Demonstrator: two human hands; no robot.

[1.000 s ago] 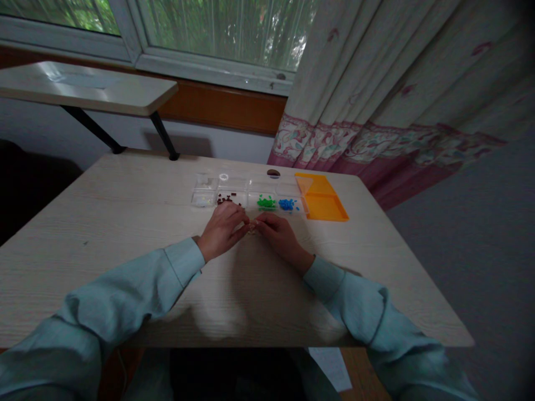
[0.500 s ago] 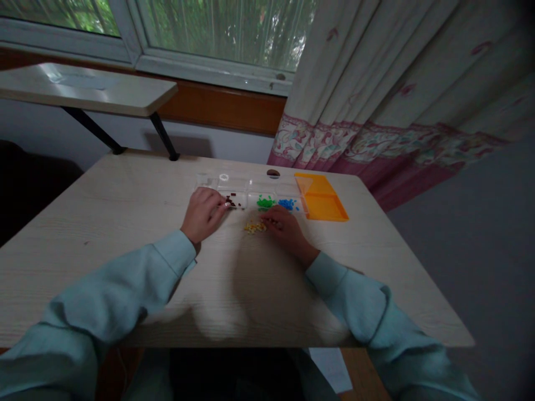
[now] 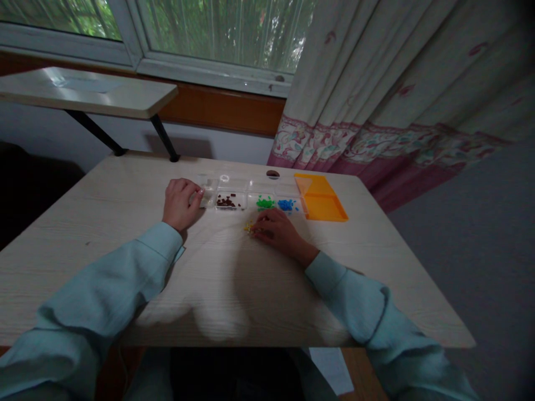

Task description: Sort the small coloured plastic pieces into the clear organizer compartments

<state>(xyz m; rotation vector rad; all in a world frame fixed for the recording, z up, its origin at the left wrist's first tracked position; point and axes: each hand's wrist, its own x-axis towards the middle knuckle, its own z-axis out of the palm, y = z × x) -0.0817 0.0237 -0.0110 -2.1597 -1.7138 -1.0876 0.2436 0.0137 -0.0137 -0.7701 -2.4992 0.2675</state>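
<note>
A clear compartment box (image 3: 234, 189) lies on the pale wooden table (image 3: 125, 234), holding dark brown beads (image 3: 226, 201), green beads (image 3: 264, 203) and blue beads (image 3: 286, 204). My left hand (image 3: 179, 203) is curled at the box's left end, fingertips pinched over the leftmost compartment; what they hold is too small to see. My right hand (image 3: 278, 231) rests on the table in front of the box, fingers bent over a small pile of yellow beads (image 3: 249, 226), partly hiding it.
The orange lid (image 3: 321, 203) of the box lies open at its right end. A second table (image 3: 83, 92) stands behind under the window. A flowered curtain (image 3: 376, 100) hangs at the right. A cable hole (image 3: 273, 174) sits near the table's far edge.
My left hand left the yellow pile and moved left along the box, past the brown beads to the leftmost compartment. My right hand stayed at the pile and now covers more of it.
</note>
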